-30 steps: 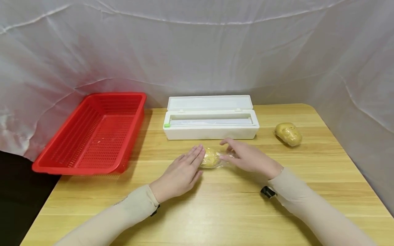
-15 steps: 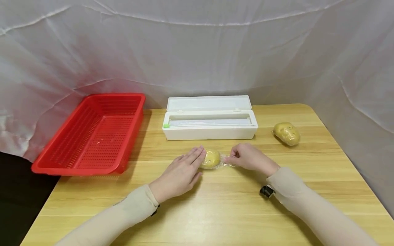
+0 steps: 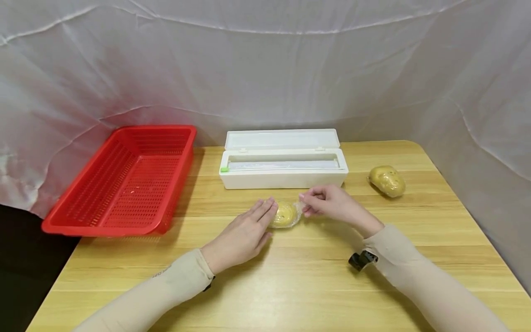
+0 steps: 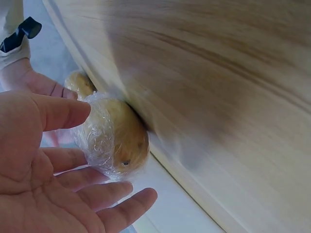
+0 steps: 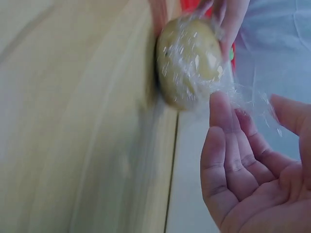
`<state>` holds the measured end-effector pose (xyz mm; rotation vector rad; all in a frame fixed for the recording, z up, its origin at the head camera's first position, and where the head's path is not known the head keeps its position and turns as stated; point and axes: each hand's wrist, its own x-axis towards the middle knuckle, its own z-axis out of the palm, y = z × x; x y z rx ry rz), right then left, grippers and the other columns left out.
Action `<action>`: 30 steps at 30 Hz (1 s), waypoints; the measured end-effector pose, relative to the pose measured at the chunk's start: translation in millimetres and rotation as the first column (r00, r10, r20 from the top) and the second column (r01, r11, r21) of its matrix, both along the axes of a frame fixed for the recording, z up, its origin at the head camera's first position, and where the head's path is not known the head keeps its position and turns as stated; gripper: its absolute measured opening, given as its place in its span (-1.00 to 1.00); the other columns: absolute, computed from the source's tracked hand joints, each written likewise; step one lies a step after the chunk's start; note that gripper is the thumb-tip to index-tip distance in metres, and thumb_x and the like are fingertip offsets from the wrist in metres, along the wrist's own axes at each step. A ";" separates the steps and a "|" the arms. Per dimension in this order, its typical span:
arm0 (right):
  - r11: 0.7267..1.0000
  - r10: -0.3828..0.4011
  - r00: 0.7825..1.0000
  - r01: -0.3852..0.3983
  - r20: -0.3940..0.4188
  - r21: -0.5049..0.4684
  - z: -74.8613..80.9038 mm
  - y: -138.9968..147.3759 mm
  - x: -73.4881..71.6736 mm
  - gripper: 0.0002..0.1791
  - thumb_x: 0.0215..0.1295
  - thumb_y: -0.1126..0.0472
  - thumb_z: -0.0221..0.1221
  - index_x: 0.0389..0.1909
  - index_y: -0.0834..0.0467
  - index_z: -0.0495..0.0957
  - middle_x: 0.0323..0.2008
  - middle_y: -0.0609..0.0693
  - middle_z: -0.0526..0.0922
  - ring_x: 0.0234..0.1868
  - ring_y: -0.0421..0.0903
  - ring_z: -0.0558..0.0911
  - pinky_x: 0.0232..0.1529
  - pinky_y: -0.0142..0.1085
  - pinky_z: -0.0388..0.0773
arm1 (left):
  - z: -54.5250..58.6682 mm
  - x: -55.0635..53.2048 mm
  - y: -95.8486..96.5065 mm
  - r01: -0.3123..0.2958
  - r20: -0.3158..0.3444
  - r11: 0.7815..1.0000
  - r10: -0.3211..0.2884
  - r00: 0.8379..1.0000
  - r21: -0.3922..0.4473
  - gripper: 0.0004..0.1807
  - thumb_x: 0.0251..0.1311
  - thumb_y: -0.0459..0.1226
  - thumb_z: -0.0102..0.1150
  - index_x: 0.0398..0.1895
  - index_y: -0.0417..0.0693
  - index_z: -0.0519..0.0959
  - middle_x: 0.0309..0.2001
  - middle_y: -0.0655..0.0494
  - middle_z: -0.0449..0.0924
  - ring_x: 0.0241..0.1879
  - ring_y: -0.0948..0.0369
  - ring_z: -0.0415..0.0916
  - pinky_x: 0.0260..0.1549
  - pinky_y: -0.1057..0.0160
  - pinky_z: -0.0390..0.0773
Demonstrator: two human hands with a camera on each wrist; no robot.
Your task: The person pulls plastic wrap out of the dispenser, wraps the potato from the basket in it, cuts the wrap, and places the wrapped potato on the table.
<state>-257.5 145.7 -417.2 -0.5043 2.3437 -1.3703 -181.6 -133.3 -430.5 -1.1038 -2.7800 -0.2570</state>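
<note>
A potato in clear cling film (image 3: 285,215) lies on the table in front of the white box. My left hand (image 3: 242,233) rests against its left side, fingers straight and side by side; in the left wrist view the thumb and fingers spread around the wrapped potato (image 4: 114,136). At the potato's right end, my right hand (image 3: 327,205) pinches the loose tail of film. The right wrist view shows that film (image 5: 243,97) stretching from the potato (image 5: 189,63) to the right thumb and fingers (image 5: 226,160). The left hand covers part of the potato in the head view.
Behind the hands stands a white cling film dispenser box (image 3: 284,180), lid raised, roll inside, green slider at its left end. A red perforated basket (image 3: 163,228) is at the left. Another wrapped potato (image 3: 387,181) lies at the right. Pale cloth (image 3: 265,83) hangs behind the table.
My right hand has closed from spread fingers onto the film tail, pulled it slightly right, then lifted it up and back toward the potato. The left hand has stayed in place.
</note>
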 end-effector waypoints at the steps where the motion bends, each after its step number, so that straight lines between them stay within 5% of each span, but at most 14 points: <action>1: 1.000 0.017 1.000 -0.017 -0.011 -0.015 1.6 -1.8 1.7 -0.57 0.65 0.08 0.15 0.12 0.41 0.66 -0.13 0.23 0.83 -0.14 0.04 0.84 0.02 -0.11 0.80 | 0.1 -0.1 -0.1 0.004 -0.003 1.000 -0.004 1.000 0.005 -0.25 0.46 -0.25 0.33 0.58 -0.40 0.30 0.58 -0.34 0.31 0.56 -0.22 0.34 0.50 -0.12 0.42; 9: 0.989 0.146 0.955 -0.136 -0.257 0.055 -2.4 -13.8 9.6 -0.74 0.60 0.26 0.19 0.09 0.30 0.75 0.07 0.17 0.83 0.08 0.05 0.81 0.11 -0.35 0.72 | 0.0 -0.5 -0.9 0.025 -0.012 1.000 -0.025 1.000 0.012 -0.27 0.46 -0.27 0.32 0.56 -0.44 0.31 0.57 -0.37 0.32 0.56 -0.22 0.36 0.54 -0.10 0.36; 14: 0.989 0.135 0.913 -0.099 -0.386 0.111 -7.3 -23.0 17.8 -0.78 0.51 0.29 0.27 0.06 0.22 0.78 0.08 0.14 0.75 0.08 0.05 0.71 0.07 -0.16 0.74 | -0.4 -0.6 -1.8 0.026 -0.015 1.000 -0.026 1.000 0.009 -0.29 0.48 -0.27 0.28 0.56 -0.44 0.30 0.57 -0.36 0.31 0.56 -0.21 0.36 0.54 -0.08 0.35; 18: 0.974 0.178 0.833 -0.074 -0.524 0.214 -7.3 -30.3 27.9 -0.74 0.50 0.27 0.29 0.12 0.22 0.76 0.24 0.20 0.69 0.26 0.19 0.67 0.30 0.09 0.65 | -2.0 -1.4 -2.5 0.030 -0.022 1.000 -0.030 0.999 0.007 -0.32 0.52 -0.27 0.23 0.56 -0.45 0.30 0.57 -0.37 0.30 0.55 -0.23 0.36 0.53 -0.09 0.37; 23: 0.931 0.318 0.689 -0.095 -0.651 0.354 -6.4 -35.5 39.6 -0.58 0.52 0.25 0.27 0.31 0.32 0.62 0.33 0.26 0.65 0.37 0.18 0.66 0.38 0.01 0.57 | -3.8 -2.3 -4.7 0.030 0.019 0.997 -0.032 0.999 0.075 -0.36 0.58 -0.33 0.11 0.58 -0.50 0.22 0.55 -0.44 0.30 0.53 -0.25 0.37 0.48 -0.10 0.42; 25: 0.919 0.354 0.649 -0.108 -0.674 0.380 -5.9 -36.0 42.7 -0.53 0.52 0.26 0.27 0.35 0.35 0.57 0.35 0.29 0.62 0.39 0.17 0.64 0.37 -0.03 0.57 | -3.5 -2.5 -5.6 0.022 0.046 0.992 -0.028 0.999 0.128 -0.33 0.58 -0.37 0.10 0.61 -0.48 0.15 0.51 -0.47 0.34 0.50 -0.25 0.42 0.43 -0.08 0.49; 30: 0.895 0.402 0.618 -0.110 -0.676 0.431 -5.3 -34.9 46.2 -0.50 0.51 0.26 0.29 0.39 0.35 0.54 0.40 0.31 0.56 0.44 0.18 0.60 0.39 -0.04 0.55 | -3.6 -3.5 -7.8 0.034 0.056 0.986 -0.044 0.997 0.164 -0.33 0.59 -0.40 0.05 0.64 -0.41 0.12 0.52 -0.42 0.36 0.50 -0.19 0.44 0.42 -0.06 0.50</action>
